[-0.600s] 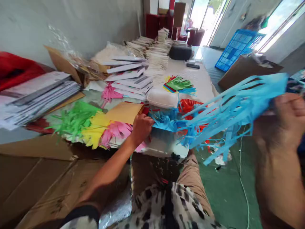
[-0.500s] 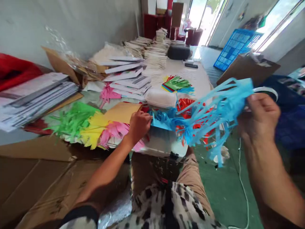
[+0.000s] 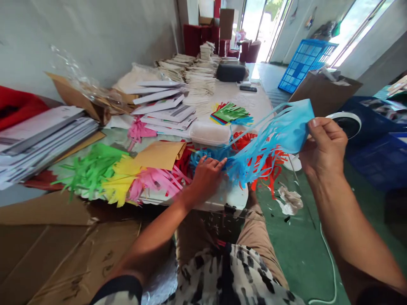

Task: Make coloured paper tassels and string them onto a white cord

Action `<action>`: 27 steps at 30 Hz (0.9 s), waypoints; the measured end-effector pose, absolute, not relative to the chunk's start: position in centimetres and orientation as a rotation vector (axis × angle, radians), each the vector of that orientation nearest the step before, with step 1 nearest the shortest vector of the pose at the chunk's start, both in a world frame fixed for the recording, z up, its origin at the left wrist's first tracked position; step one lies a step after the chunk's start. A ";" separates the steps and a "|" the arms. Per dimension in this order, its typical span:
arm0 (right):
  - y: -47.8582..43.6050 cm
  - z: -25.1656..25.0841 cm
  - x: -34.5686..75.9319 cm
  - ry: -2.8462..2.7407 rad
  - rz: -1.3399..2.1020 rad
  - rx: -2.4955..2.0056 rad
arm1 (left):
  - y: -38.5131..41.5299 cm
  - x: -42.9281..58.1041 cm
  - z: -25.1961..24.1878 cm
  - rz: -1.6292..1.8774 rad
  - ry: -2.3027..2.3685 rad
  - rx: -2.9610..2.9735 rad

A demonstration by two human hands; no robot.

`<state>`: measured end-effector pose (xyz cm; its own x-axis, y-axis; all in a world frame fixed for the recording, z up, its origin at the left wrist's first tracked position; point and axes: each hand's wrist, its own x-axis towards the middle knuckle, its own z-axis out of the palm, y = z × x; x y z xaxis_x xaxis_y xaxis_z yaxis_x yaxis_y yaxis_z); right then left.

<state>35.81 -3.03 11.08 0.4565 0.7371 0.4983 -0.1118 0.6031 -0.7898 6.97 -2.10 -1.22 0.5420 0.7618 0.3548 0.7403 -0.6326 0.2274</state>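
R hand (image 3: 322,146): fingers pinch blue fringed paper (image 3: 288,129) | L hand (image 3: 206,180): fingers splayed on blue fringe pile (image 3: 203,156) | grn/yel/pink fringes (image 3: 110,176) cut, mid-left

No readable text, stacked printed papers (image 3: 47,133), markings too small to read

Looks like a small craft workshop or a home-run paper goods workroom, not an office. A long table (image 3: 241,95) is piled with bundled paper stacks (image 3: 200,76), white envelopes (image 3: 159,101) and heaps of fringed coloured paper (image 3: 92,176). Paper scraps (image 3: 289,201) litter the green painted floor (image 3: 295,254), and flattened cardboard (image 3: 63,254) sits by the table. There's also a blue plastic crate (image 3: 302,65), with stacked red boxes (image 3: 200,40) down by the glass doors (image 3: 263,29).
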 end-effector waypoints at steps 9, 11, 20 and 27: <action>-0.1 7.6 38.8 -0.615 0.802 -0.811 | 3.0 2.2 0.5 1.143 1.018 2.058; 0.1 6.9 38.8 -0.543 0.843 -0.841 | 3.4 1.5 0.9 1.239 0.923 1.736; -1.3 8.4 39.8 -0.508 0.744 -0.826 | 5.0 1.8 3.5 1.265 1.308 1.846; -6.3 11.0 38.0 -0.854 0.587 -0.923 | 5.4 6.8 2.4 0.812 1.604 2.318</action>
<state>38.00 -6.32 11.00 0.5438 0.7505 0.3755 -0.0809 0.4923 -0.8666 6.81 5.36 2.40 0.2571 0.9119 0.3200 0.7976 -0.3872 0.4626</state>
